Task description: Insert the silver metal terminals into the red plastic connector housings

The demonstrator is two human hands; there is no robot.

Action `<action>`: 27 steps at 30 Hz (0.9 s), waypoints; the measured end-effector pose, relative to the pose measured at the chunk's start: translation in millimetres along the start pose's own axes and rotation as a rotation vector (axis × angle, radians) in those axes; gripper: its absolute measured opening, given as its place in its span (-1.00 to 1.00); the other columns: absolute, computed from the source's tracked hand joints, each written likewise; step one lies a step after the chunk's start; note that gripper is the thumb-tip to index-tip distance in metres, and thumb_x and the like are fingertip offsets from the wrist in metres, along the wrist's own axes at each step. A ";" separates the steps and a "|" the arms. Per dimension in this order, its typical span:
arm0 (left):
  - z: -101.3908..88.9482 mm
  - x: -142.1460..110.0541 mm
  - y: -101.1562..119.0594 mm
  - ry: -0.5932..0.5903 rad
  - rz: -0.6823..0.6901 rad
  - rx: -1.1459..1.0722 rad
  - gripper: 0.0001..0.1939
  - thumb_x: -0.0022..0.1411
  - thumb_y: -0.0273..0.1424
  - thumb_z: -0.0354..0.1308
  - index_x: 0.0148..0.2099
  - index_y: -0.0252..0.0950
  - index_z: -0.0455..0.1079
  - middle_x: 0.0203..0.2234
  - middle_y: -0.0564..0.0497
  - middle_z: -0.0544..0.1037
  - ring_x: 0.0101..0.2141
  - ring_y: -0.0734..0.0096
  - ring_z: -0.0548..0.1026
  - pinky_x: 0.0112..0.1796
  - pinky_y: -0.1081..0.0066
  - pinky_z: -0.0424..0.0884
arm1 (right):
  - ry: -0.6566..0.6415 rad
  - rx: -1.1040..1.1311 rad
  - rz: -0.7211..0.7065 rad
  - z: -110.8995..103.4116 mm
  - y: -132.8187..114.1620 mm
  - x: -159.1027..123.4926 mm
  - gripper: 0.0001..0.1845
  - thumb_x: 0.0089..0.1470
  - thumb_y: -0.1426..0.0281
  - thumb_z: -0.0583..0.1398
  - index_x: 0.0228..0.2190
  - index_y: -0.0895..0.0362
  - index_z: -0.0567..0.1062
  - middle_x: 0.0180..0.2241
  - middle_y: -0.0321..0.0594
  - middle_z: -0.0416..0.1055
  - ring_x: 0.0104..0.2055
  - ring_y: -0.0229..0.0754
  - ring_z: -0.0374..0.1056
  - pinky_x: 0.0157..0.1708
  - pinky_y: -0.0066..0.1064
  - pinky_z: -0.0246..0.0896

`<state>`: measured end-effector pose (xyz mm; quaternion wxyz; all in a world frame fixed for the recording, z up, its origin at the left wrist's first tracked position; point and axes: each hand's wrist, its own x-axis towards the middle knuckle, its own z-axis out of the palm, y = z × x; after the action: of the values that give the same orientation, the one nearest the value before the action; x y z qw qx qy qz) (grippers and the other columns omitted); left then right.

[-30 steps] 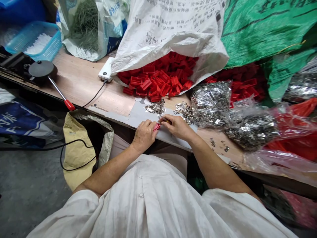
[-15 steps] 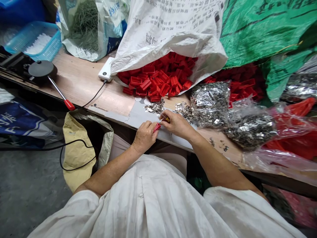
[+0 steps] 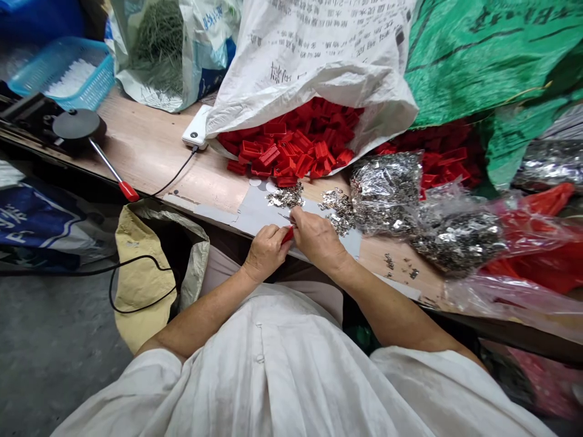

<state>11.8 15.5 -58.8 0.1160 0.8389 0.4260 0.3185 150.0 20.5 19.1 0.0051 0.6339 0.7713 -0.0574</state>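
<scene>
My left hand [image 3: 268,250] pinches a small red plastic part [image 3: 288,234] at the table's front edge. Close against it, my right hand [image 3: 316,238] is closed on a thin metal-tipped tool [image 3: 285,216], whose tip sticks out to the left above the red part. The tool's handle is hidden by the fingers now. Just beyond the hands lies a small heap of shiny metal pieces [image 3: 286,195] on a grey sheet [image 3: 255,209], and a second heap of metal pieces [image 3: 337,205] lies to the right.
Red plastic parts [image 3: 291,149] spill from a white woven sack [image 3: 314,48]. Plastic bags of metal pieces [image 3: 387,185] stand on the right, below a green sack [image 3: 492,54]. To the left are a lever with red grip [image 3: 129,191], a white box with cable [image 3: 195,128] and an open yellowish sack [image 3: 141,261].
My right hand has turned over the tool and shifted slightly left and down. The yellow handle seen before is now covered, and the metal tip shows. My left hand stays nearly in place.
</scene>
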 end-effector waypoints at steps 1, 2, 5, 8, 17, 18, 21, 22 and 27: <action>0.4 -0.7 -0.3 0.009 0.010 0.003 -0.73 0.35 -0.31 0.02 0.00 -0.33 0.37 -0.35 -0.06 0.46 -0.28 0.30 0.41 -0.20 0.32 0.38 | 0.015 0.001 0.012 1.4 -0.1 -1.7 -0.77 0.15 0.55 -0.03 -0.19 0.17 0.36 -0.32 -0.06 0.49 -0.28 -0.07 0.38 -0.38 -0.38 -0.01; 0.9 -1.6 -0.6 0.017 0.020 0.008 -0.72 0.35 -0.31 0.01 0.02 -0.32 0.37 -0.34 -0.06 0.47 -0.28 0.30 0.41 -0.20 0.32 0.37 | 0.028 0.009 0.020 2.4 0.8 -3.0 -0.76 0.16 0.54 -0.04 -0.19 0.18 0.36 -0.33 -0.05 0.49 -0.28 -0.07 0.38 -0.37 -0.38 -0.01; 1.6 -4.4 -1.6 0.036 0.054 0.031 -0.70 0.36 -0.33 -0.01 0.08 -0.26 0.36 -0.33 -0.06 0.49 -0.29 0.32 0.42 -0.20 0.33 0.35 | 0.039 0.096 0.035 1.6 8.6 -5.8 -0.77 0.15 0.51 0.00 -0.17 0.17 0.37 -0.36 -0.09 0.50 -0.33 -0.09 0.38 -0.37 -0.39 0.01; -0.6 -6.8 -3.2 0.029 0.089 0.079 -0.69 0.36 -0.33 0.00 0.11 -0.19 0.36 -0.30 -0.05 0.51 -0.29 0.33 0.41 -0.21 0.33 0.32 | 0.027 0.304 0.028 -2.2 21.2 -9.5 -0.79 0.14 0.43 0.07 -0.16 0.12 0.37 -0.35 -0.17 0.51 -0.36 -0.12 0.38 -0.37 -0.40 0.06; -20.4 -2.2 -12.8 -0.110 0.129 0.133 -0.71 0.36 -0.33 -0.01 0.06 -0.03 0.42 -0.16 -0.01 0.56 -0.22 0.30 0.40 -0.21 0.25 0.23 | -0.040 0.665 0.002 16.8 39.7 -29.3 -0.71 0.28 0.29 -0.08 -0.26 0.09 0.39 -0.46 -0.27 0.43 -0.42 -0.22 0.33 -0.31 -0.42 0.14; -21.4 -1.4 -14.1 -0.116 0.131 0.131 -0.71 0.35 -0.34 -0.01 0.05 -0.02 0.42 -0.15 -0.01 0.56 -0.20 0.29 0.39 -0.19 0.24 0.23 | -0.062 0.638 -0.014 19.0 39.7 -30.1 -0.71 0.29 0.29 -0.08 -0.26 0.08 0.39 -0.46 -0.27 0.42 -0.41 -0.21 0.32 -0.31 -0.41 0.13; -22.0 -0.7 -18.1 -0.123 0.127 0.120 -0.70 0.33 -0.34 0.03 0.05 0.00 0.43 -0.14 0.00 0.57 -0.14 0.24 0.37 -0.13 0.21 0.23 | -0.129 0.532 -0.051 21.1 39.6 -29.6 -0.68 0.30 0.27 -0.10 -0.27 0.08 0.40 -0.42 -0.25 0.42 -0.38 -0.20 0.31 -0.31 -0.41 0.10; -21.7 -0.7 -19.5 -0.124 0.129 0.115 -0.70 0.33 -0.34 0.04 0.06 0.01 0.43 -0.13 0.01 0.57 -0.13 0.23 0.36 -0.11 0.21 0.23 | -0.149 0.505 -0.060 20.8 39.6 -28.8 -0.67 0.30 0.27 -0.11 -0.28 0.08 0.40 -0.40 -0.23 0.43 -0.37 -0.19 0.31 -0.32 -0.41 0.09; -20.9 -0.3 -25.4 -0.110 0.167 0.097 -0.71 0.32 -0.33 0.04 0.04 0.02 0.45 -0.12 0.06 0.57 -0.10 0.24 0.35 -0.03 0.20 0.21 | -0.199 0.409 -0.079 20.2 38.3 -25.6 -0.66 0.32 0.28 -0.13 -0.27 0.08 0.39 -0.38 -0.23 0.44 -0.35 -0.19 0.31 -0.34 -0.43 0.04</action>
<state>-17.9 29.1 -54.6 0.0717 0.8923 0.3625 0.2594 191.2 0.8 -2.0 -0.0497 0.5825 0.7634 -0.2747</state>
